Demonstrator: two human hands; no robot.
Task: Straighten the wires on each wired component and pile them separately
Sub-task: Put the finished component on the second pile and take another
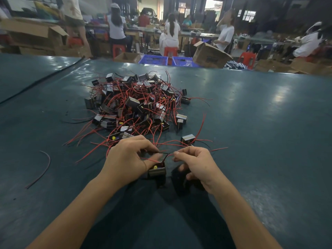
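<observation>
A small black wired component (156, 171) with a yellow part on top hangs between my hands, just above the dark green table (251, 123). My left hand (128, 157) pinches its thin wires close to the body. My right hand (195, 163) pinches the red wire further along, with the wire's free end sticking out to the right. Behind my hands lies a big tangled heap of the same components (136, 106) with red and black wires. One single component (187, 139) sits apart, just right of the heap's near edge.
A loose dark red wire (42, 169) curves on the table at the left. A black cable (41, 79) runs diagonally across the far left. Past the far edge are blue crates (154, 60), cardboard boxes (209, 53), red stools and several seated people.
</observation>
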